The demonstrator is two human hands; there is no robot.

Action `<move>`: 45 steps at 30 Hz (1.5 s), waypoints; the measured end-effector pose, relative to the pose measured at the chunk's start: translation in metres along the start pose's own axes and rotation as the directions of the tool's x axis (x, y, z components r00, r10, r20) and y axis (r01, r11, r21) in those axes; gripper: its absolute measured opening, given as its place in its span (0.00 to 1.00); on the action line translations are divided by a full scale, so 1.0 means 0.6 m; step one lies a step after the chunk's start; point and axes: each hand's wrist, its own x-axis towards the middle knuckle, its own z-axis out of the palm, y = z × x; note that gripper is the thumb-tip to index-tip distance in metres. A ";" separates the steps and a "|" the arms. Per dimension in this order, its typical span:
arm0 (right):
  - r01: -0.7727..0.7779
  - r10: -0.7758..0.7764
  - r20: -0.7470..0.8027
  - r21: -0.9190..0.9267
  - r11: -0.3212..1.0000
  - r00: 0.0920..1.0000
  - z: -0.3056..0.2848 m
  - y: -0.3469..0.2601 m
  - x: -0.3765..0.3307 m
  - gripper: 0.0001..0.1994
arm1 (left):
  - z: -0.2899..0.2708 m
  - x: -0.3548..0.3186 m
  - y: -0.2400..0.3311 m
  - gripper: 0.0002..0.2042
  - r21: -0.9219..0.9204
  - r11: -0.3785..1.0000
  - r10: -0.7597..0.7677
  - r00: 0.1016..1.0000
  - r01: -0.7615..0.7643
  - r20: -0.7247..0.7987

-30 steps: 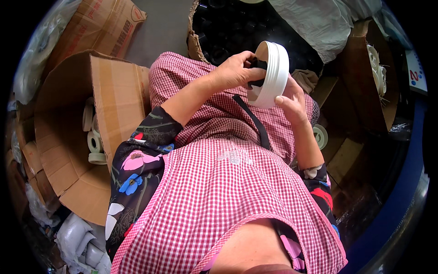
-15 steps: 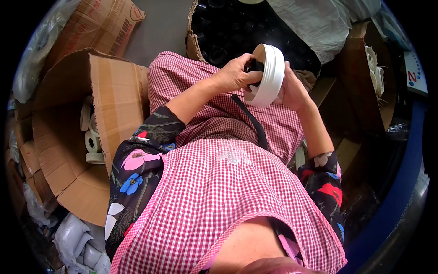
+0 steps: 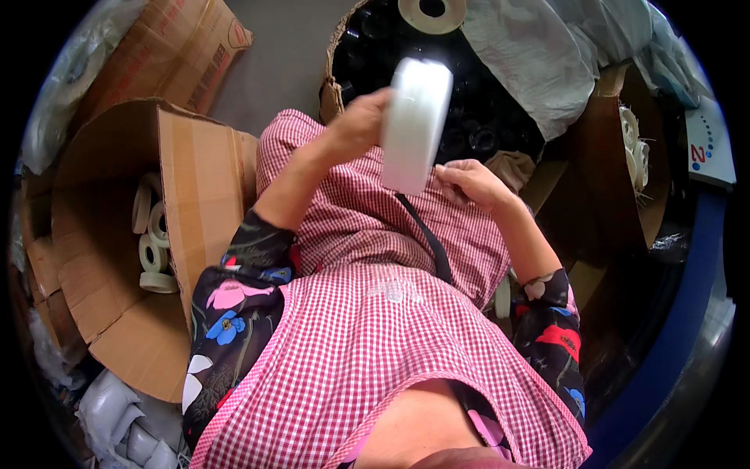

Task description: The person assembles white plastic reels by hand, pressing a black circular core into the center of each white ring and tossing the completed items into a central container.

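Observation:
My left hand [image 3: 355,129] grips the far left side of a white ring-shaped roll [image 3: 416,129]. The roll stands on edge above my lap, blurred by motion, with its broad outer face showing. My left fingertips are hidden behind it. Just right of the roll's lower end, my right hand [image 3: 476,184] is closed, thumb and forefinger near each other. Whatever its fingers may hold is too small to make out.
Beyond my lap stands an open carton [image 3: 332,78] of black round parts, with a pale ring-shaped roll [image 3: 449,22] on top. White rolls [image 3: 154,254] lie in a tilted cardboard box [image 3: 199,180] at left. White plastic sheeting [image 3: 539,62] hangs at the back right.
The roll has turned from showing its hollow to showing its outer face, and moved slightly left and up. My right hand has left its right side and dropped lower.

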 end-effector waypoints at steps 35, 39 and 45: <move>0.205 -0.651 0.034 -0.961 0.188 0.758 -0.016 -0.014 0.128 0.29 | -0.123 0.155 -0.182 0.11 0.842 0.457 0.179 0.897 0.287 -0.403; 0.383 -0.864 -0.123 -0.859 0.339 0.488 -0.006 -0.004 0.066 0.32 | -0.065 0.119 -0.147 0.11 0.525 0.850 0.216 0.876 0.049 -0.431; 0.913 -0.694 -0.595 0.304 0.272 0.405 -0.080 0.007 -0.083 0.23 | 0.110 0.081 -0.019 0.12 -0.139 0.987 0.025 0.923 -0.084 -0.384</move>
